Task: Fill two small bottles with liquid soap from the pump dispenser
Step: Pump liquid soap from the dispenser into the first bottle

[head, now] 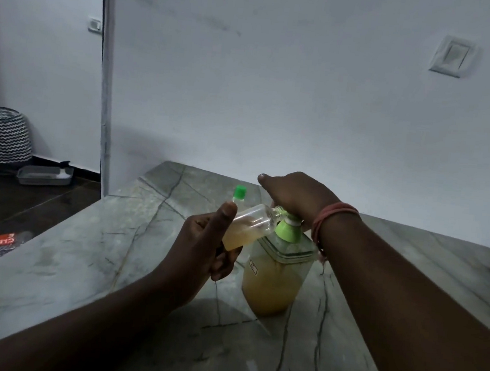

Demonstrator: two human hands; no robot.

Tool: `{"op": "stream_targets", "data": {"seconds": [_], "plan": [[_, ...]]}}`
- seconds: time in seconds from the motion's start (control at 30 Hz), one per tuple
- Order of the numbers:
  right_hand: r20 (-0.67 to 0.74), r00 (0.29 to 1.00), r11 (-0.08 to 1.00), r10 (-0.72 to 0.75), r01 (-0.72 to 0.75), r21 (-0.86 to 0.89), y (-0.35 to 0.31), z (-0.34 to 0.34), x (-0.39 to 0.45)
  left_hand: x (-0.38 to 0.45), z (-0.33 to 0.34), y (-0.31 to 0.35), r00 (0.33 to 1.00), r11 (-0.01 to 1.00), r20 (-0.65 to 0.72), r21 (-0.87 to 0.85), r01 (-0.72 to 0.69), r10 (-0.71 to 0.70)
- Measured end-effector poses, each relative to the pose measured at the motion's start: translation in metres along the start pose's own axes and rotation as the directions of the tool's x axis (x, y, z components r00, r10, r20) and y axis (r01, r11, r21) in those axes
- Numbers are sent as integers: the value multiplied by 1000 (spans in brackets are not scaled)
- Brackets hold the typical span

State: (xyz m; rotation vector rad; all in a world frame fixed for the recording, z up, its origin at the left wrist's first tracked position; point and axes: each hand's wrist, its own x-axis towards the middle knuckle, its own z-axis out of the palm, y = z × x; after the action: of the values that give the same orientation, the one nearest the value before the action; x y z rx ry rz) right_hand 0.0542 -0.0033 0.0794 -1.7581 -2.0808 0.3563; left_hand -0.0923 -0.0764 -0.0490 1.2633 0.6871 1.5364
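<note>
At the far left of the frame I see a zigzag-patterned basket point(3, 135) on the dark floor, with a grey tray point(44, 176) just beside it. Left of centre, my left hand point(202, 247) has its grip curled round a small clear bottle point(252, 225), tilted with its open neck against the pump spout; amber soap sits in its lower end. Behind its thumb a green-capped bottle point(239, 193) shows. Right of centre, my right hand point(296, 197) presses flat on the pump dispenser point(277, 275), which stands on the marble counter point(81, 259), a red wristband point(331, 220) behind it.
</note>
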Motion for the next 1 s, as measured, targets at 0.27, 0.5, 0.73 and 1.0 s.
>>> {"op": "stream_targets", "data": {"seconds": [0.27, 0.5, 0.73, 1.0], "plan": [[53, 998, 979, -36, 46, -199, -12, -7, -1, -1, 2, 4, 1000, 1000, -17, 14, 1, 0], [57, 997, 996, -43, 47, -76, -4, -3, -1, 1, 0, -2, 1000, 1000, 7, 15, 8, -8], [81, 995, 972, -64, 80, -220, -10, -8, -1, 2, 1, 0, 1000, 1000, 5, 6, 5, -5], [17, 998, 993, -56, 57, -100, -3, -2, 3, 2, 1, 0, 1000, 1000, 4, 0, 9, -9]]}}
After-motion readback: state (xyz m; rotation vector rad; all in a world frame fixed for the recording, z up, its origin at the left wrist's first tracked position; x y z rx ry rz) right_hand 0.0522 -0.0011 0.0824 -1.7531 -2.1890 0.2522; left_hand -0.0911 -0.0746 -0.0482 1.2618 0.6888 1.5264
